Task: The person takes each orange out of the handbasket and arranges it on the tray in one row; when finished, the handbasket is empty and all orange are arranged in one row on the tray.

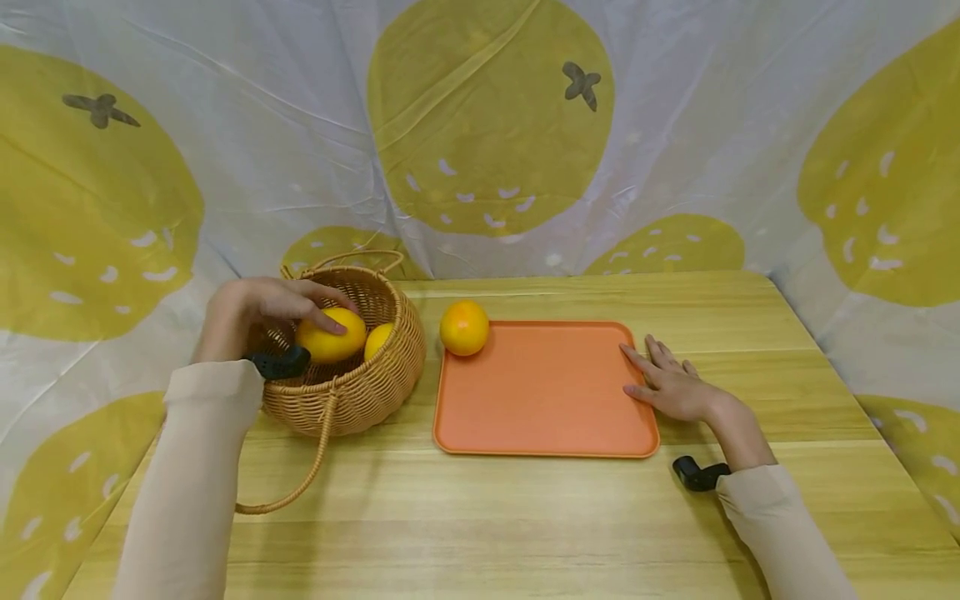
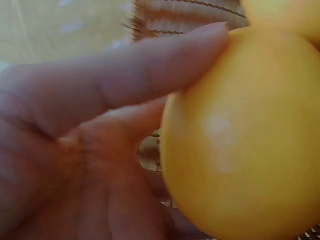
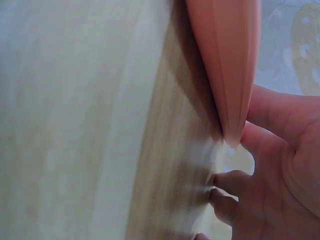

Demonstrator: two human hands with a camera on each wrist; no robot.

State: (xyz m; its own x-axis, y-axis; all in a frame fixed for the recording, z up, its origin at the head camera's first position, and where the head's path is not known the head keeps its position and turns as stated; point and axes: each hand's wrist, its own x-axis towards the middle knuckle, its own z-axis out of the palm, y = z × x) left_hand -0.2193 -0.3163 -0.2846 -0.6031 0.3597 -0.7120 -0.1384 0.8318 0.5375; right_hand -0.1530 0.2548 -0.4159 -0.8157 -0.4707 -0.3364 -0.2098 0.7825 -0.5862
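My left hand [image 1: 288,304] reaches into a wicker basket [image 1: 360,408] and holds a smooth, oval yellow fruit [image 1: 330,337], thumb along one side. In the left wrist view the held fruit [image 2: 245,140] fills the right half, and the fingers on its far side are partly hidden. A second yellow fruit [image 1: 379,340] lies beside it in the basket. An orange [image 1: 464,327] sits at the back left corner of an orange tray [image 1: 547,392]. My right hand [image 1: 675,392] rests at the tray's right edge with fingers spread, thumb and index fingertip on the rim [image 3: 235,100].
One basket handle [image 1: 322,454] droops over the front onto the wooden table [image 1: 480,525]; the other handle [image 1: 360,252] stands at the back. A fruit-printed curtain [image 1: 300,125] hangs behind the table and along its sides. A dark wrist device [image 1: 699,475] sits by the right cuff.
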